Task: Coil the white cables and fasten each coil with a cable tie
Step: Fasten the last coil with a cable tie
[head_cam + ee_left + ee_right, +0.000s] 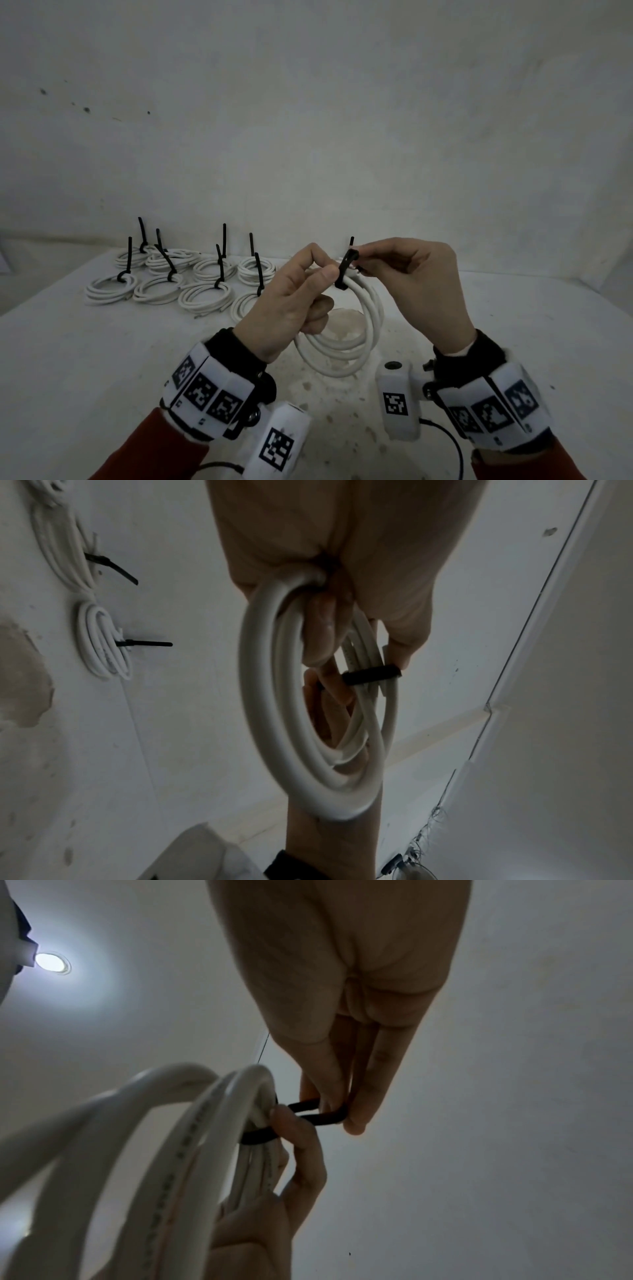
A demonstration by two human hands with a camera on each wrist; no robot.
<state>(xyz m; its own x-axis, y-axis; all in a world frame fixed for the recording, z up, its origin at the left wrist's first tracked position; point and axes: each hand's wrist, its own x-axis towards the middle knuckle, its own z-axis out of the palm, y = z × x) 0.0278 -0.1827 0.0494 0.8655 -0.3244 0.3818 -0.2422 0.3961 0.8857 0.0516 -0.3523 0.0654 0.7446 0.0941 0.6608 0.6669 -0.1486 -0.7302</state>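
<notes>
A white cable coil hangs upright above the table between both hands. My left hand grips the coil's top, its fingers curled through the loop, with the thumb against a black cable tie. The tie wraps round the coil's strands at the top. My right hand pinches the tie's upper end just right of the coil. The left wrist view shows the coil hooked over the fingers and the tie crossing the strands. In the right wrist view, the tie forms a small loop between my right fingertips and the coil.
Several tied white coils with black tie tails sticking up lie in rows at the table's back left. The white table has a brownish worn patch under the held coil. A pale wall rises behind the table.
</notes>
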